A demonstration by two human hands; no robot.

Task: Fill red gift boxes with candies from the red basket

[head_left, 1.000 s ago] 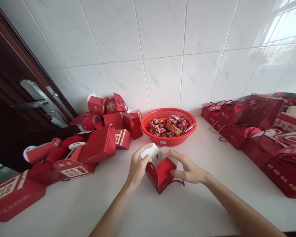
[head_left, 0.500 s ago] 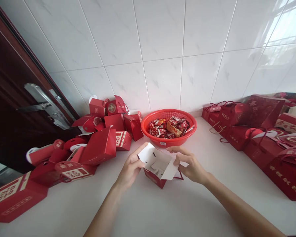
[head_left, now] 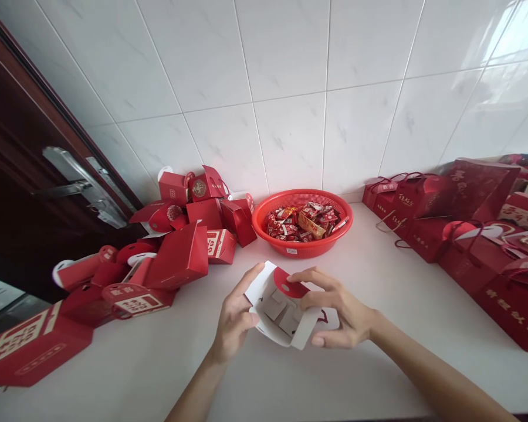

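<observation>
A small gift box [head_left: 278, 319], white inside and red outside, stands on the table in front of me with its top flaps up. My left hand [head_left: 235, 319] holds its left side, thumb on the near edge and fingers along the left flap. My right hand [head_left: 337, 310] is at the right side, its fingertips on the red rounded flap [head_left: 286, 287] that leans over the opening. Its thumb stays outside the right flap, near a dark red cord handle [head_left: 322, 316]. White folded card tabs show at the bottom of the box.
A red plastic basket [head_left: 297, 251] of wrapped sweets [head_left: 310, 224] stands behind the box. Red gift boxes [head_left: 176, 258] lie piled at left by a dark door [head_left: 9, 135]. More red boxes with cord handles [head_left: 488, 275] stand at right. White tiled wall [head_left: 290, 53] rises behind.
The red rounded flap has come into view, folded over the opening under my right fingers. The box has tilted and moved slightly nearer. My right hand has moved down and spread its thumb.
</observation>
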